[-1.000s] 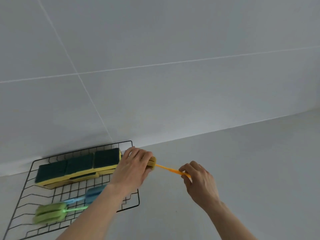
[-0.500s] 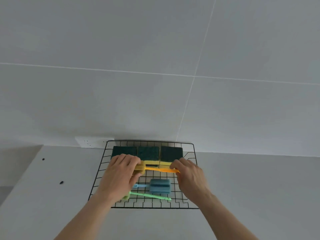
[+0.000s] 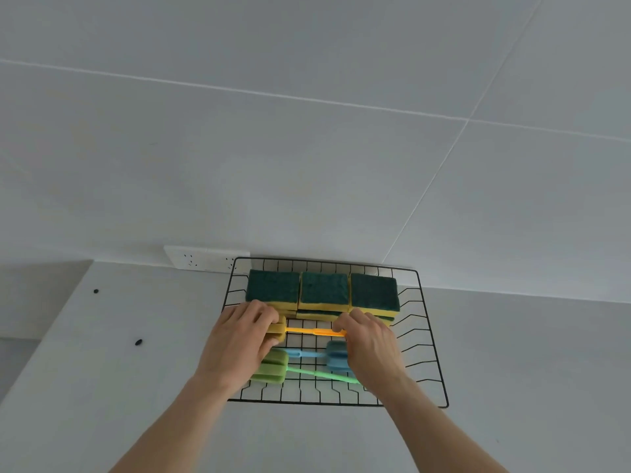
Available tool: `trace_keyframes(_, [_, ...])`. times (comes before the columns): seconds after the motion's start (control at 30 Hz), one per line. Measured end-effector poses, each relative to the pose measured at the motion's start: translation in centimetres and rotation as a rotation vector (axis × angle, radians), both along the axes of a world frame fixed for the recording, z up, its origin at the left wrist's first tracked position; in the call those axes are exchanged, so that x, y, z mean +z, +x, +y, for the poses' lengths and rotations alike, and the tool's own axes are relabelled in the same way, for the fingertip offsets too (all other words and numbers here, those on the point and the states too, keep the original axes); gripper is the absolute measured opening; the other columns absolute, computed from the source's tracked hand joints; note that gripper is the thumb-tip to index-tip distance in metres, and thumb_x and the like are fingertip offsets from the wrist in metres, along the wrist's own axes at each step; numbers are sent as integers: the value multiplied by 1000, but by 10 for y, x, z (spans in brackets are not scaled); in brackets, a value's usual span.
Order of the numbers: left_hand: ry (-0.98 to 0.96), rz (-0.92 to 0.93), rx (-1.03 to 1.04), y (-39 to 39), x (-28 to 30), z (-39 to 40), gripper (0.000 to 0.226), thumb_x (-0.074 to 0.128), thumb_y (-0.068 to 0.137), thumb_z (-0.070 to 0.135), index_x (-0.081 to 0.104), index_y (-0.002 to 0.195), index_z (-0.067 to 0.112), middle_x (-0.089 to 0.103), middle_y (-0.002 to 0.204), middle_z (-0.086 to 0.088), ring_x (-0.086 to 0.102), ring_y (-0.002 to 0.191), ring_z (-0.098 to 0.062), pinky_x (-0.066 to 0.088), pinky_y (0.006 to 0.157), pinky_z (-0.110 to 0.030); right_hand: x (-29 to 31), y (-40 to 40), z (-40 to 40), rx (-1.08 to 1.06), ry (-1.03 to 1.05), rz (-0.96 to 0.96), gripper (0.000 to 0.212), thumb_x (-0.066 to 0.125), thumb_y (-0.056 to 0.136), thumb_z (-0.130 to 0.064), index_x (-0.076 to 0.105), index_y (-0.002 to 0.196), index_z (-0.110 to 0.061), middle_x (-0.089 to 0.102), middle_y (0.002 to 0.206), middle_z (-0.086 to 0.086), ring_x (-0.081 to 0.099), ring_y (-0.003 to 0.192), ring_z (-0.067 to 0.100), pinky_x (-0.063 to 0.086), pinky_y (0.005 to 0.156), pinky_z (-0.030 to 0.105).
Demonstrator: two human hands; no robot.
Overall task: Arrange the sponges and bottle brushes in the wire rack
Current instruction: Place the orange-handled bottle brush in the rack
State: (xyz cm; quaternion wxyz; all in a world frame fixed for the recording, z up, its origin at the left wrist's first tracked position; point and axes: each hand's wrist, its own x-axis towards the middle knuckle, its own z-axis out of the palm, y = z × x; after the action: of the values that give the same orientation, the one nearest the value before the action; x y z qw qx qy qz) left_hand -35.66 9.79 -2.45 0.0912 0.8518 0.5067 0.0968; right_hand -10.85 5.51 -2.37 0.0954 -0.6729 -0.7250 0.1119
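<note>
Orange brush is now lowered into the wire rack before the sponges, having been carried over from the table, left hand clamped on its head, right hand on its handle, placement nearly done.

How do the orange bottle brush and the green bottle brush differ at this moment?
The orange brush is held at both ends, by the left hand and right hand; the green brush lies untouched. Orange sits nearer the sponges, green nearer the rack's front. Both heads point left.
</note>
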Motion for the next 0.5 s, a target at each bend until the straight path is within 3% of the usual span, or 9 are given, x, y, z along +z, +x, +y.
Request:
trace_keyframes(0.17, [-6, 14, -21, 2, -13, 1, 35, 80, 80, 37, 61, 107, 26, 62, 107, 7, 61, 97, -18, 52, 91, -37, -9, 2, -1, -49, -11, 25, 35, 71, 81, 1, 65, 105, -24, 64, 98, -6, 57, 88, 18, 48, 73, 30])
trace_keyframes(0.27, [-5, 52, 9, 2, -19, 0, 33, 69, 88, 41, 64, 116, 25, 63, 111, 5, 59, 106, -22, 47, 100, -41, -12, 0, -1, -16, -8, 53, 12, 57, 98, -21, 66, 104, -25, 62, 96, -7, 55, 87, 18, 47, 74, 31])
trace_keyframes(0.4, [-17, 100, 2, 1, -24, -4, 42, 55, 97, 41, 58, 135, 25, 63, 123, 4, 53, 119, -23, 40, 109, -43, -20, -5, -5, -3, -116, 38, 32, 39, 103, -44, 65, 114, -29, 61, 107, -9, 51, 101, 16, 43, 90, 31])
trace_keyframes(0.5, [-1, 83, -6, 1, -24, -4, 41, 57, 95, 39, 56, 133, 25, 65, 120, 5, 55, 115, -22, 42, 108, -42, -24, -3, -7, -8, -163, 9, 39, 37, 101, -52, 62, 121, -29, 59, 113, -9, 50, 105, 16, 41, 94, 32])
